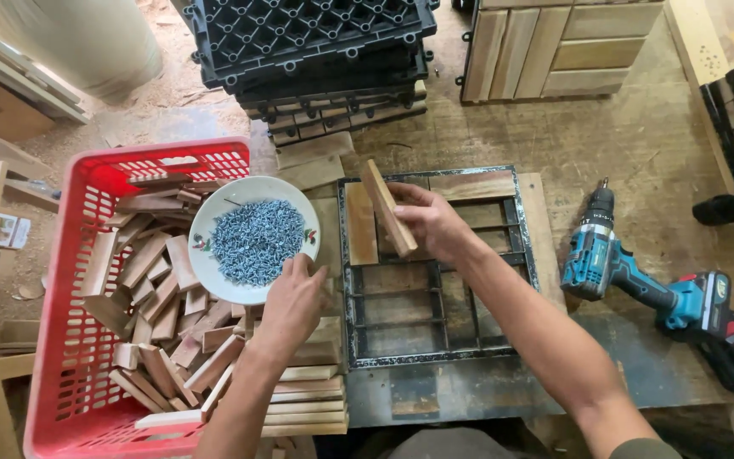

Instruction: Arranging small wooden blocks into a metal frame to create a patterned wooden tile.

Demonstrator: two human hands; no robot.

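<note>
My right hand (431,223) holds a short wooden slat (386,206) tilted on edge over the top left of a square metal jig frame (435,353). Inside the frame, one slat (361,223) lies upright at the left and another (471,184) lies across the top. My left hand (292,299) rests, fingers curled, on a stack of wooden slats (306,399) beside a white bowl (205,257) full of silver screws (256,240). I cannot tell whether that hand grips a slat.
A red plastic crate (68,357) of short wood pieces stands at the left. A teal cordless drill (652,293) lies on the bench at the right. Black plastic grid tiles (307,38) and finished wooden tiles (554,47) are stacked at the back.
</note>
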